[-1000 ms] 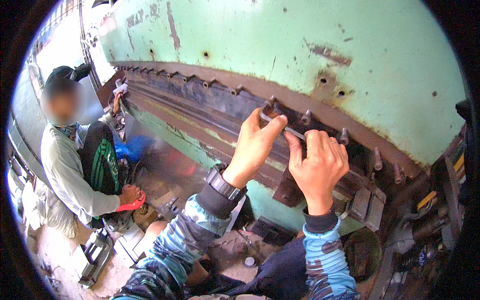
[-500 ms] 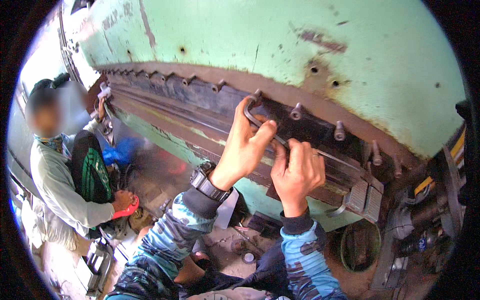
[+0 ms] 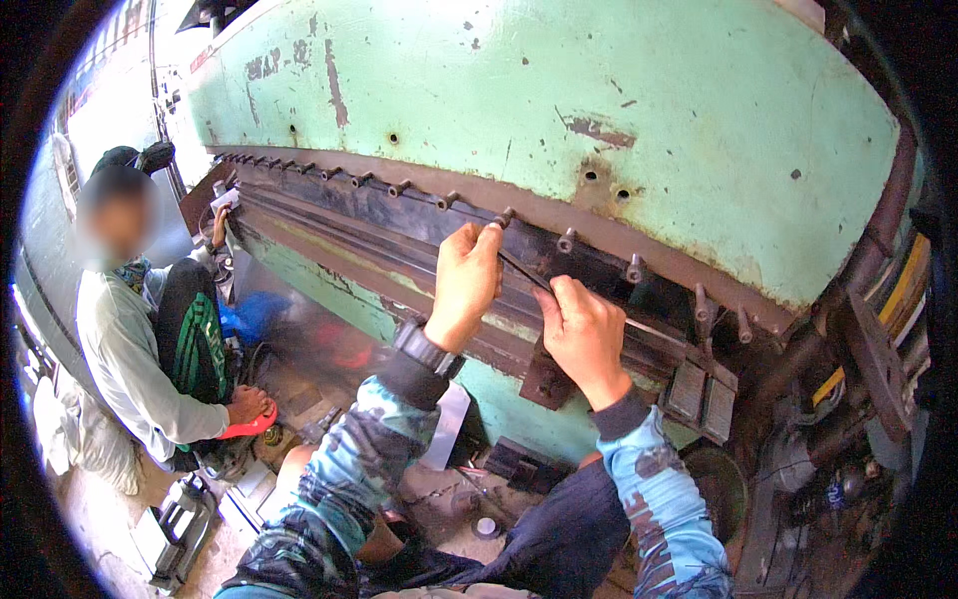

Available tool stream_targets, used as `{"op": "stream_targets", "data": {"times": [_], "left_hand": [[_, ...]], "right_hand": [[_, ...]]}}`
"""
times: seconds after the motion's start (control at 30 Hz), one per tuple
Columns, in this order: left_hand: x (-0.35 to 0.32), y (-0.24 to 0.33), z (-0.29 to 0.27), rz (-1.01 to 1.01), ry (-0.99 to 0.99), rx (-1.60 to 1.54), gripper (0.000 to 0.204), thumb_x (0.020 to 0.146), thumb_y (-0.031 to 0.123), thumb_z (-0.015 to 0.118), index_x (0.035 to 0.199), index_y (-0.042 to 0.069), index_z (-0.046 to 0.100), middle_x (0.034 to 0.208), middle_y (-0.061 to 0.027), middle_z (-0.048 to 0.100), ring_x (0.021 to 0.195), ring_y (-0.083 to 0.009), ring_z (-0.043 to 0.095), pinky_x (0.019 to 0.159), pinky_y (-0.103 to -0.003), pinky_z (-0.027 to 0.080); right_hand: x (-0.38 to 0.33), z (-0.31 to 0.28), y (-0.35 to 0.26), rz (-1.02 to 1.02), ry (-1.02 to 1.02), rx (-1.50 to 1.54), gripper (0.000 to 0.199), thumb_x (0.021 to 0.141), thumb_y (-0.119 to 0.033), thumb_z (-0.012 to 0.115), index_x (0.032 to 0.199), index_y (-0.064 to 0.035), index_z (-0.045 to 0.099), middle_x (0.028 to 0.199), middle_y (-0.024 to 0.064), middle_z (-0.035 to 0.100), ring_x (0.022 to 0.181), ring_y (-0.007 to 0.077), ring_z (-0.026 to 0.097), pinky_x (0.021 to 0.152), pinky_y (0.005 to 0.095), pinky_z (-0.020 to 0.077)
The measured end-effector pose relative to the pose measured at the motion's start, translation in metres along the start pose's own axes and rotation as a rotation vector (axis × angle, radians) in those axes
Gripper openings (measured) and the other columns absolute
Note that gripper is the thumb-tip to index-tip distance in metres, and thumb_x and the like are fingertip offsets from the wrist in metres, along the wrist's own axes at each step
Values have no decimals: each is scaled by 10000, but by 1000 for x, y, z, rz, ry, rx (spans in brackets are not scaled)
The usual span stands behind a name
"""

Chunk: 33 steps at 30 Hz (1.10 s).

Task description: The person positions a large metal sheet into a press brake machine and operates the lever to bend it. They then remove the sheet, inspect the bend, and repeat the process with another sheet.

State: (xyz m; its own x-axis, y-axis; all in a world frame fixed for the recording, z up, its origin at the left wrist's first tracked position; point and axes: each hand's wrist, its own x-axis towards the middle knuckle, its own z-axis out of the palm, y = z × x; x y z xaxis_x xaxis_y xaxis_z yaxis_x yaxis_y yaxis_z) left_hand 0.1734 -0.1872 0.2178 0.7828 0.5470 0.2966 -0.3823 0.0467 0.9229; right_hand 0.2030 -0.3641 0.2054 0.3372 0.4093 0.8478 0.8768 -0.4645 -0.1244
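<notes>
- Head view, landmark: the row of clamp bolts [image 3: 567, 240] ran along the dark clamp bar [image 3: 419, 215] of the green press brake [image 3: 599, 100]; all places below are given relative to that row.
- Head view, tool: a thin dark hex key [image 3: 521, 272] lay slanted just below the row, its upper end at the bolt near the left hand, its lower end running toward the right hand.
- Head view, left hand [image 3: 467, 275]: it was closed around the upper end of the hex key, fingertips at the bolt head, thumb side pressed toward the bar. A wristwatch [image 3: 427, 349] sat below it.
- Head view, right hand [image 3: 584, 334]: it sat below and right of the same bolt, fingers curled on the lower arm of the key. How firmly it gripped could not be told.
- Judgement on technique: the short end would need to be seated fully in the socket before any load was applied, with the left hand steadying it square to the bolt and the right hand turning the long arm smoothly. A part-seated key could slip and drive knuckles against the bar edge.
- Head view, surroundings: a second person [image 3: 130, 339] crouched far left of the row, one hand raised at the bar's far end, the other on a red object [image 3: 249, 424] on the floor.
</notes>
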Motion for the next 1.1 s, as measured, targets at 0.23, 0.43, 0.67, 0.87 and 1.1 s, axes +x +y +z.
{"op": "stream_targets", "data": {"times": [0.23, 0.43, 0.67, 0.87, 1.1], "left_hand": [[4, 2, -1, 67, 32, 127, 305, 1055, 268, 595, 812, 92, 542, 609, 31, 480, 479, -73, 437, 436, -270, 358], [3, 1, -8, 111, 18, 205, 326, 1049, 258, 602, 774, 99, 529, 604, 39, 484, 487, -62, 444, 438, -264, 352], [-5, 11, -4, 281, 50, 278, 341, 1056, 215, 596, 746, 103, 511, 584, 57, 464, 455, -43, 410, 411, -255, 319], [-41, 35, -3, 105, -6, -9, 278, 1059, 233, 590, 818, 95, 590, 573, 14, 512, 434, -80, 441, 410, -260, 350], [-42, 5, 38, -127, -260, -208, 321, 1063, 303, 590, 838, 73, 593, 594, -31, 548, 472, -132, 502, 438, -289, 385]], "right_hand": [[10, -15, 1, -1, -165, -40, 246, 994, -268, 672, 884, -61, 596, 785, 146, 687, 672, 383, 698, 551, 488, 526], [8, -18, 4, -20, -161, 24, 210, 998, -233, 662, 898, -58, 604, 804, 148, 685, 666, 373, 695, 557, 478, 531], [9, -20, -7, 48, -205, 43, 159, 975, -216, 690, 961, -72, 625, 815, 140, 679, 672, 378, 680, 582, 500, 517], [7, -50, -22, -20, -84, 27, 156, 950, -204, 715, 1014, -67, 683, 847, 127, 652, 694, 343, 657, 622, 465, 510], [36, -124, -3, -216, -177, -404, 167, 876, -206, 749, 964, -65, 730, 842, 89, 610, 822, 290, 581, 793, 441, 413]]}}
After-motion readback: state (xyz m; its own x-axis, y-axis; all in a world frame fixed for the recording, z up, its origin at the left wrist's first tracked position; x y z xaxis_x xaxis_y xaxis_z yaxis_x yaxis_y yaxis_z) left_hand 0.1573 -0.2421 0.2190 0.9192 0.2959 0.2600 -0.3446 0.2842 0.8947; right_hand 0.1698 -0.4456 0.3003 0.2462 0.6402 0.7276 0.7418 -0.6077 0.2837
